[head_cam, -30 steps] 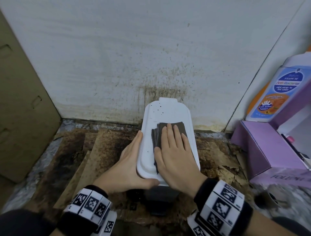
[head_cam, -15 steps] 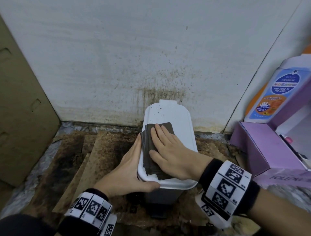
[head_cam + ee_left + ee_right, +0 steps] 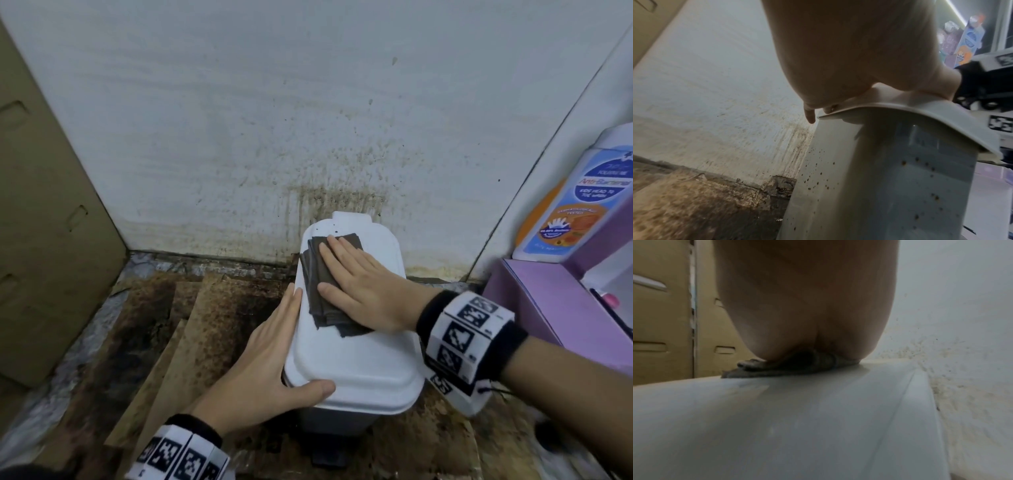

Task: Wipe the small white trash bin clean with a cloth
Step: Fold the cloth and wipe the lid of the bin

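Over on the left a tall brown cardboard box (image 3: 44, 212) leans against the stained white wall (image 3: 239, 120), its punched handle slots showing. Below it the floor is covered with flattened cardboard sheets (image 3: 171, 342), mottled brown and black with damp.

Next comes the left hand (image 3: 263, 370). It lies flat along the left edge of the small white trash bin (image 3: 363, 363), fingers straight and together beside the lid's rim, thumb laid across the near corner of the lid. From the left wrist view the palm sits on the lid's overhanging edge, and the bin's side wall beneath it is dotted with brown specks (image 3: 879, 186). A band of black-and-white square markers (image 3: 178, 459) wraps that wrist.

The bin stands on the floor close against the wall, right under a patch of dark drip marks. On the far left part of its closed lid lies a folded dark grey cloth (image 3: 322, 301). The right hand (image 3: 363, 291) presses it down with flat, straight fingers held together, thumb out to the near side; nothing is pinched. A few dark specks remain on the lid beyond the cloth. The right wrist carries the same kind of marker band (image 3: 469, 346).

Farthest right sits a lilac carton (image 3: 534, 301), and on it a white bottle (image 3: 582, 202) with a blue label reading "Anti-Bacterial" and, beneath that, "KIDS HEAD TO TOE WASH". The orange panel below has writing too small to read.
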Demonstrator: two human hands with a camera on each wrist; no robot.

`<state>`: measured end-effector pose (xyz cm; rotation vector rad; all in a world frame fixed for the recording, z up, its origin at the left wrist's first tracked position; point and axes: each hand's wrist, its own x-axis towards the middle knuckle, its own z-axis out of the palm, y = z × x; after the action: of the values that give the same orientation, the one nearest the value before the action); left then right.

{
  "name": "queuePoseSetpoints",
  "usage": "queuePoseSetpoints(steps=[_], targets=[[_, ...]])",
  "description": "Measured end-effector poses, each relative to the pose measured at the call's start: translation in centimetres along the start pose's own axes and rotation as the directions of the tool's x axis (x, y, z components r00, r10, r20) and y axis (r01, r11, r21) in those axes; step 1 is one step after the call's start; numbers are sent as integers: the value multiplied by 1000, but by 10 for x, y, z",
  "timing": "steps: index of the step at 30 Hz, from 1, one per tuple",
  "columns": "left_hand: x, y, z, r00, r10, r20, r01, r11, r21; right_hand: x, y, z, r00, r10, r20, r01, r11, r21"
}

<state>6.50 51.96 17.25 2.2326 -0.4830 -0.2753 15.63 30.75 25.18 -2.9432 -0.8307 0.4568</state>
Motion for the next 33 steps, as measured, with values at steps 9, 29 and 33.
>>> queuePoseSetpoints(steps=[9,29,33], targets=[[-1,4,-4,1000,-18,20,18,1000,-6,70,38,-26,994,92,51,-88,993,-74],[0,5,1,999,28,-16,-28,999,26,-44,2,15,999,1,-39,-3,999,-43],[0,4,-1,1000,15,-20,-15,1000,-11,-18,19,7,999,-2,-35,0,998,-63]])
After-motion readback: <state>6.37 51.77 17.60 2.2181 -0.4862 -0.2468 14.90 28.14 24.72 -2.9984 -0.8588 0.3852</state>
